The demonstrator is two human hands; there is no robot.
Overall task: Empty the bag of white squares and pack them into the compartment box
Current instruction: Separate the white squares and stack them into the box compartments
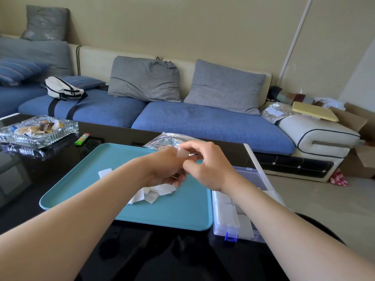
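Beige wall [203,27], blue sofa [203,120] — grey cushions [145,78] (two upright), glossy black table [30,179], pale floor [314,199]

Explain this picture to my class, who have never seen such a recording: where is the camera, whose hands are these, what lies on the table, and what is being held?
There is no machine: a person works with bare hands, and one camera worn on the head looks forward and down, so both arms reach in from below. The left hand and right hand meet above a teal tray on a black table. Together they pinch a small white square; whether it is one piece or a thin stack is hard to tell. More white squares lie heaped on the tray. Behind the hands lies the bag, and right of the tray stands the clear compartment box, open, with white pieces inside. At the far left are a glass ashtray and a green lighter.
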